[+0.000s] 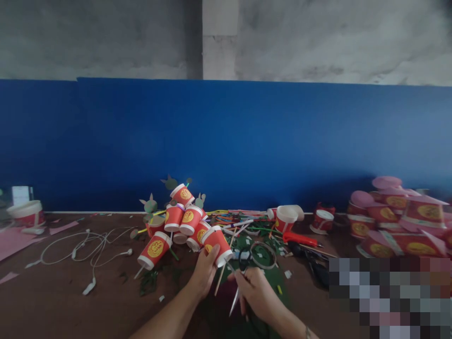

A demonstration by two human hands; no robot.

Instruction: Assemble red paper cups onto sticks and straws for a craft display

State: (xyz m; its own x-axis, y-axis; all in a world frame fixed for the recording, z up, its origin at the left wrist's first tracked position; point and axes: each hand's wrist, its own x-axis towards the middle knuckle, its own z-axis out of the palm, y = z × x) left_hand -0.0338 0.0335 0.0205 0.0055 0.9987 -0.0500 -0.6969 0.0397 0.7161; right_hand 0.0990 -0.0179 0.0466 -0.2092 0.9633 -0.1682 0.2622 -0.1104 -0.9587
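While the left hand [205, 269] is curled round a red, white-rimmed paper cup [216, 241] short of the far edge of the brown table [116, 301], the right hand [257, 291] grips black-handled metal scissors [234, 302]. Blades: parted, just beside the cup's rim.

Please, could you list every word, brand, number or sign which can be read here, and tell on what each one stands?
No word, brand or number is clearly readable.
Red paper cup in the left hand: yellow emblem, partly covered, too small to read.
Cup at front left: round yellow emblem, its marks too small to read.
Bright panel at far left: too blurred.
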